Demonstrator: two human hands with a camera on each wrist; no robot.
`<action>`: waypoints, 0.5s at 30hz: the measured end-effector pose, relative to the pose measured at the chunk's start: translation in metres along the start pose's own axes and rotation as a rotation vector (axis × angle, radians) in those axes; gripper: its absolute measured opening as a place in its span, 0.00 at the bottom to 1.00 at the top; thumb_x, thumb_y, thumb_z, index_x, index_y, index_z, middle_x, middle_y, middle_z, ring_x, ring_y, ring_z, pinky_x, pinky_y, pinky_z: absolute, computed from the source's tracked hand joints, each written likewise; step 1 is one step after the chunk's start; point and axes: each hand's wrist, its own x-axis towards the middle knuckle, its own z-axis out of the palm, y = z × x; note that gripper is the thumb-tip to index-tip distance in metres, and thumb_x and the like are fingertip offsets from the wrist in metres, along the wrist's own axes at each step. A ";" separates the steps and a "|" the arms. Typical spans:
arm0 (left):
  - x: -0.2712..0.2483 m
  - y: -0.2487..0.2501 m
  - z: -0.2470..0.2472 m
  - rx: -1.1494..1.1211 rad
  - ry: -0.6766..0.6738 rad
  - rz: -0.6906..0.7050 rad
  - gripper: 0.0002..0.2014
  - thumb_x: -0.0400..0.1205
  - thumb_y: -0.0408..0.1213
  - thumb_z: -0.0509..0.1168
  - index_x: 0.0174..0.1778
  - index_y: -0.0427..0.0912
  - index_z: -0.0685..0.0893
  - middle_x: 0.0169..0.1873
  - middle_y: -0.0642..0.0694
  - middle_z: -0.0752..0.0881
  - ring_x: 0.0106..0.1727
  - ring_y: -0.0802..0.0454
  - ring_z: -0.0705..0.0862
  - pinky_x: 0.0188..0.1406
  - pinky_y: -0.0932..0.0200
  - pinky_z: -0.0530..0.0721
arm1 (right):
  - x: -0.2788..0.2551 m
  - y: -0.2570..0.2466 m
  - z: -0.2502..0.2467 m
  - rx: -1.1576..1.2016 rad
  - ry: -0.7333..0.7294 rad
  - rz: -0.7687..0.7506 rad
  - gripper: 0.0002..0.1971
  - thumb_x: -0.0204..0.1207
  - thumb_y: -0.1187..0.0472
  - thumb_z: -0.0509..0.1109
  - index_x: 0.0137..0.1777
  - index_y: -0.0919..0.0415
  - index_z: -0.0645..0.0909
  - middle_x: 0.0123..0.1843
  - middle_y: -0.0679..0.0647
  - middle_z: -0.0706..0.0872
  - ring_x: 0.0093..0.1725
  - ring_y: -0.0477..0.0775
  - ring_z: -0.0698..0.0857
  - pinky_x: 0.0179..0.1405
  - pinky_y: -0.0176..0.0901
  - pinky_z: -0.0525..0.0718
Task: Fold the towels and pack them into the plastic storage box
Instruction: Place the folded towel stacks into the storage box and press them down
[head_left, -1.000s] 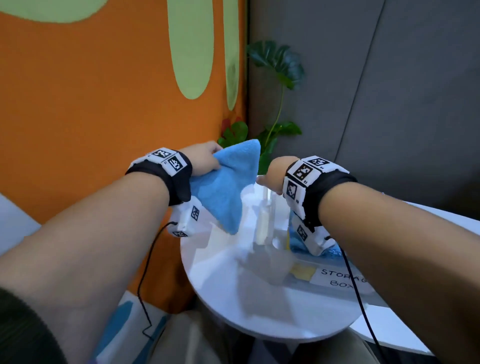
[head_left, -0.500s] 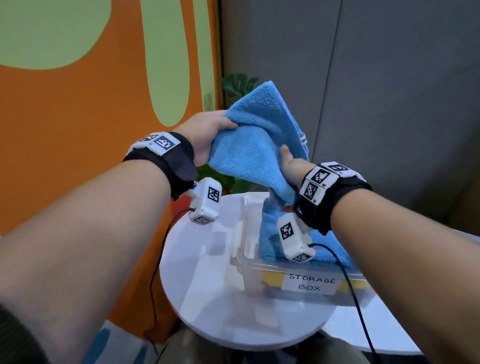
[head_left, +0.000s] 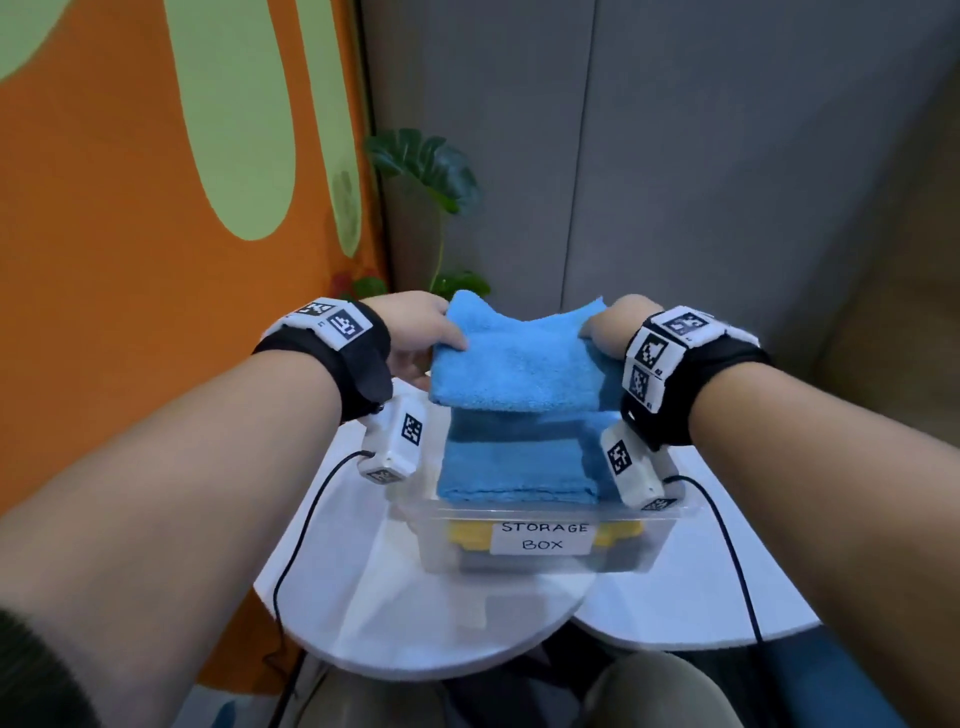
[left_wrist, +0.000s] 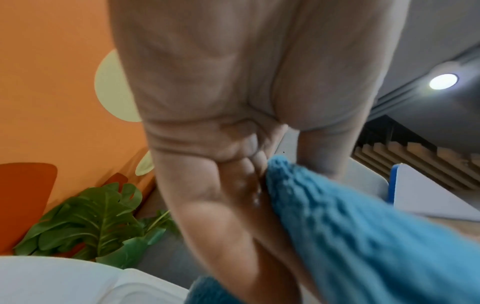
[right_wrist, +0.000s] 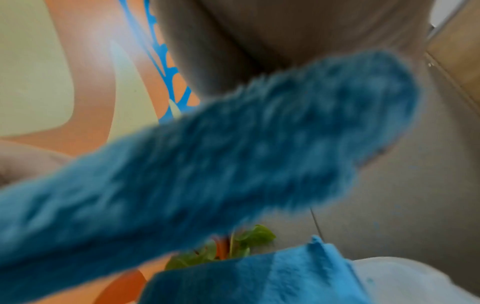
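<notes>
**Folded blue towel held level over the packed storage box**

The left hand (head_left: 421, 332) grips the left end of a folded blue towel (head_left: 519, 364), thumb on top and fingers (left_wrist: 233, 236) curled underneath, as the left wrist view shows. The right hand (head_left: 613, 325) holds the opposite end, its thumb lying on the top face; the fingers are hidden under the cloth, and the right wrist view is filled with blurred blue pile, so how they lie cannot be told beyond that the hand clasps the towel.

The towel's long axis runs left to right between the two hands, roughly level. Its thick folded edge faces the person, while the far edge rises in two soft peaks at the corners with a dip between. The fabric is plush, bright blue and plain.

It hangs directly above the plastic storage box (head_left: 540, 551), apart from the contents. Inside the box lies a stack of folded blue towels (head_left: 514, 467), reaching to the rim, with something yellow beneath. A white label (head_left: 543, 536) on the near wall reads "STORAGE BOX".

The box stands on a round white desk (head_left: 389, 613). Behind it are a green leafy plant (head_left: 426, 166), an orange wall with pale green shapes (head_left: 156, 260) and a grey wall (head_left: 727, 182).
</notes>
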 end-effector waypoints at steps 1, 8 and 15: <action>0.002 -0.002 0.004 0.069 -0.020 -0.017 0.12 0.84 0.28 0.62 0.62 0.39 0.80 0.51 0.42 0.88 0.41 0.49 0.88 0.33 0.52 0.89 | -0.001 0.003 -0.001 -0.112 -0.063 0.033 0.15 0.78 0.57 0.65 0.59 0.64 0.83 0.61 0.55 0.85 0.60 0.60 0.84 0.57 0.44 0.81; 0.009 -0.022 0.028 0.493 -0.192 -0.267 0.16 0.78 0.30 0.72 0.61 0.31 0.82 0.32 0.38 0.83 0.26 0.50 0.82 0.35 0.54 0.91 | 0.005 0.029 0.013 -0.574 -0.272 -0.036 0.26 0.74 0.44 0.72 0.68 0.56 0.77 0.66 0.54 0.83 0.62 0.60 0.82 0.63 0.50 0.79; 0.012 -0.014 0.029 0.548 -0.190 -0.280 0.22 0.74 0.29 0.76 0.62 0.29 0.80 0.28 0.38 0.84 0.28 0.46 0.86 0.53 0.48 0.89 | 0.019 0.035 0.016 -0.678 -0.162 -0.165 0.15 0.60 0.43 0.80 0.24 0.50 0.82 0.33 0.43 0.83 0.41 0.53 0.87 0.35 0.39 0.79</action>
